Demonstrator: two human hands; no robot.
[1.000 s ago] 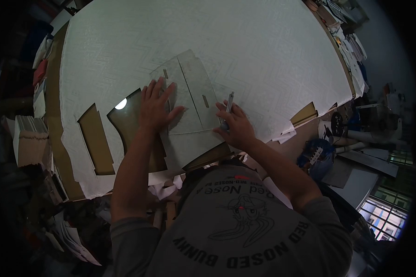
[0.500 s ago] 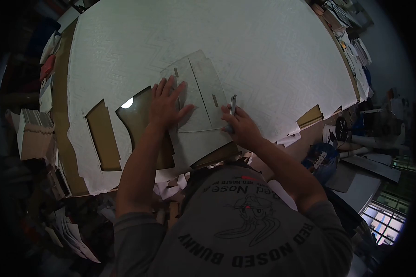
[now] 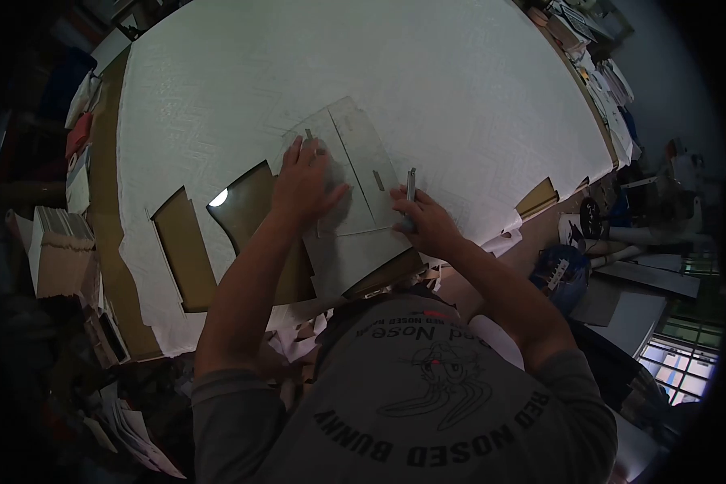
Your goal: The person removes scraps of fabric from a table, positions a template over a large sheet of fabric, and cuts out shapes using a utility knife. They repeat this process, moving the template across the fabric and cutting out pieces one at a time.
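A clear pattern template (image 3: pixel 348 133) with a dark centre line and small slots lies on the white textured sheet material (image 3: pixel 476 105). My left hand (image 3: pixel 302 181) rests flat on its left half, fingers stretched forward and thumb out to the side. At the template's lower right edge, my right hand (image 3: pixel 430 224) is closed around a slim silver utility knife (image 3: pixel 411 184). The knife's end points up and away from me, above my fingers. Left of my left hand, the sheet has cut-out openings (image 3: pixel 187 250) that show the brown tabletop beneath.
Stacked card pieces (image 3: pixel 60 250) stand off the table's left side. Papers and bundles (image 3: pixel 597 73) line the right edge. White scraps (image 3: pixel 298 343) hang at the front edge near my body. Another cut-out (image 3: pixel 538 198) shows at the right front.
The view has shifted slightly. The fingers of my left hand lie closer together on the template, and the utility knife in my right hand has shifted slightly.
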